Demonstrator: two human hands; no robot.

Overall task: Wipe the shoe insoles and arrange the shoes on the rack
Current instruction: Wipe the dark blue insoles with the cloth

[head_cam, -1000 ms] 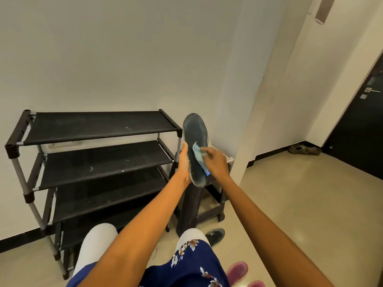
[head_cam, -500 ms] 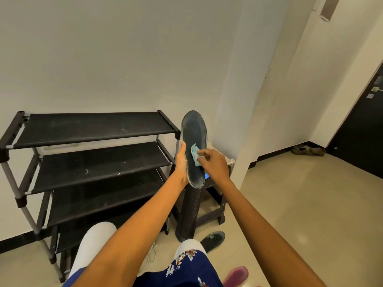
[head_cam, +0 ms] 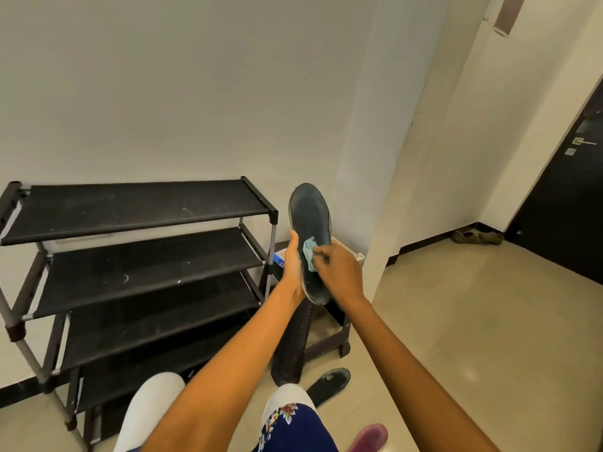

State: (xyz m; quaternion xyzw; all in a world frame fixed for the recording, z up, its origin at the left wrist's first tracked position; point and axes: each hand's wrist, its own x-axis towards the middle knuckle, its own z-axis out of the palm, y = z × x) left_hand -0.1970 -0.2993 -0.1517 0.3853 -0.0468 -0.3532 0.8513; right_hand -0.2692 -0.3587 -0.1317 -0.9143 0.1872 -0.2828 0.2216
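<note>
Your left hand [head_cam: 292, 262] grips a dark insole [head_cam: 310, 223] by its left edge, held upright in the air just right of the rack's [head_cam: 137, 256] top shelves. Your right hand [head_cam: 339, 275] pinches a small light-blue cloth [head_cam: 308, 251] against the insole's face, near its middle. Below, a dark woven stool [head_cam: 293, 347] stands on the tiled floor [head_cam: 473, 321]. A dark shoe [head_cam: 329, 384] lies beside its foot; a pink shoe [head_cam: 370, 437] sits nearer you. Rack shelves carry only dust marks.
</note>
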